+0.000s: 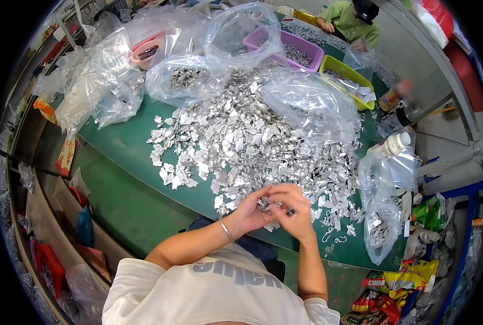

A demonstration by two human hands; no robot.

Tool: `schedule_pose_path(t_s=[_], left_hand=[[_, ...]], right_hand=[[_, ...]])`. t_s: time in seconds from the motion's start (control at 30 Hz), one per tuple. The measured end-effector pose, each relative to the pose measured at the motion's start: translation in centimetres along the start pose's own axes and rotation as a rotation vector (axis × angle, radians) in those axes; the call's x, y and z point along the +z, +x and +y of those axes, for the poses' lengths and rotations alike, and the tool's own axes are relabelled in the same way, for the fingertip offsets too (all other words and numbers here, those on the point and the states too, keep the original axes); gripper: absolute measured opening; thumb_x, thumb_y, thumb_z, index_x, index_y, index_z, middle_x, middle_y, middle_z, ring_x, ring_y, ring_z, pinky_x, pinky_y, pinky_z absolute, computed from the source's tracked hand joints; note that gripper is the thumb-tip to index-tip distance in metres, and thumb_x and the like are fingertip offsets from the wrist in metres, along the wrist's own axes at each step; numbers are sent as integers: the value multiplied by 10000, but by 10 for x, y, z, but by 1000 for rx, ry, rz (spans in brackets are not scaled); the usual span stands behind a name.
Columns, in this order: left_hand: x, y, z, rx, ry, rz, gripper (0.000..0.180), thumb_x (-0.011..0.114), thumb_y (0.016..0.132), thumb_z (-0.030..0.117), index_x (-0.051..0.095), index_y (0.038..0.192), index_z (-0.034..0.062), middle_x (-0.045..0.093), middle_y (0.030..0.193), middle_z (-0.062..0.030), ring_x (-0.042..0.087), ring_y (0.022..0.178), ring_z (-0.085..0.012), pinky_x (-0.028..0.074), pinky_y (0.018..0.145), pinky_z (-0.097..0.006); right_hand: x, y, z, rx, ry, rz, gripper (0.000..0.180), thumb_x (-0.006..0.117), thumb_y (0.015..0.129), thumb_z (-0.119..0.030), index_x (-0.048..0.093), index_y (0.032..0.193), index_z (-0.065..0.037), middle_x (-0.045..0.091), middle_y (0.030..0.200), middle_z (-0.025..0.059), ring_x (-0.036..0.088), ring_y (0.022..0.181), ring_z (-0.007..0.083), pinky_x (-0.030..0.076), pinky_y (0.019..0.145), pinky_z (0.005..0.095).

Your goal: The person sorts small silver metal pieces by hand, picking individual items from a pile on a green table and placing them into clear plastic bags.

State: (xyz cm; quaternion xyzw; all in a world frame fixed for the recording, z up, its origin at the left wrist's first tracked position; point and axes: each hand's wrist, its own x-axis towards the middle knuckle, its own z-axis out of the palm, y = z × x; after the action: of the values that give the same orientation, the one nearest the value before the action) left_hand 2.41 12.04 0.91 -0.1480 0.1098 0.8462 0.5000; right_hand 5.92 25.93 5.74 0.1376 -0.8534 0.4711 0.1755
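My left hand [248,212] is cupped around several small grey metal pieces [264,204] at the near edge of the green table. Close against it, my right hand [295,212] has its fingers bent over the same handful, with a dark bit of metal at its fingertips. The exact shape of the held pieces is too small to make out. Just beyond both hands spreads a large heap of flat silver metal pieces [239,135], some with hook-like clasps. A few loose hooks [328,234] lie to the right of my right hand.
Clear plastic bags [309,100] lie over the heap, and another bag [380,233] holds pieces at the right edge. A purple bin [312,51], a yellow-green bin [369,86] and a white bottle [396,143] stand farther off. A person in green [339,19] works across the table [122,146].
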Motion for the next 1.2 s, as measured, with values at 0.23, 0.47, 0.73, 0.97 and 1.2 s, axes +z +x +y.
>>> schedule_pose_path(t_s=[0.23, 0.47, 0.73, 0.97, 1.2], left_hand=[[-12, -4, 1, -52, -20, 95, 280, 566, 886, 133, 548, 1152, 46, 564, 972, -66, 560, 851, -146, 473, 627, -218], [5, -8, 2, 42, 198, 251, 278, 569, 880, 104, 545, 1149, 39, 530, 858, -23, 493, 708, -88, 346, 484, -171], [13, -5, 7, 131, 412, 241, 189, 559, 903, 213, 552, 970, 36, 506, 764, -18, 448, 589, -67, 251, 388, -162], [-4, -10, 25, 67, 183, 276, 178, 540, 917, 223, 529, 941, 47, 495, 750, -26, 440, 559, -69, 265, 348, -152], [-3, -16, 22, 153, 399, 270, 187, 542, 910, 184, 562, 1021, 34, 504, 764, -11, 451, 571, -64, 282, 369, -149]], right_hand=[[0, 4, 62, 219, -867, 196, 263, 718, 682, -114, 596, 892, -12, 561, 894, 107, 493, 882, 290, 378, 766, 397], [8, -5, 77, 143, -629, 258, 177, 674, 700, -25, 546, 822, -29, 521, 814, 100, 508, 766, 255, 406, 672, 358], [1, -8, 63, 798, 1122, 450, 82, 508, 914, -66, 522, 982, -23, 528, 831, 51, 507, 639, 137, 382, 488, 244], [12, 8, 47, 679, -274, 115, 205, 666, 793, -220, 621, 801, -20, 573, 609, 74, 548, 531, 218, 440, 510, 335], [20, 7, 53, 619, -558, -45, 184, 661, 791, -205, 626, 825, -27, 641, 724, 131, 598, 605, 297, 463, 535, 374]])
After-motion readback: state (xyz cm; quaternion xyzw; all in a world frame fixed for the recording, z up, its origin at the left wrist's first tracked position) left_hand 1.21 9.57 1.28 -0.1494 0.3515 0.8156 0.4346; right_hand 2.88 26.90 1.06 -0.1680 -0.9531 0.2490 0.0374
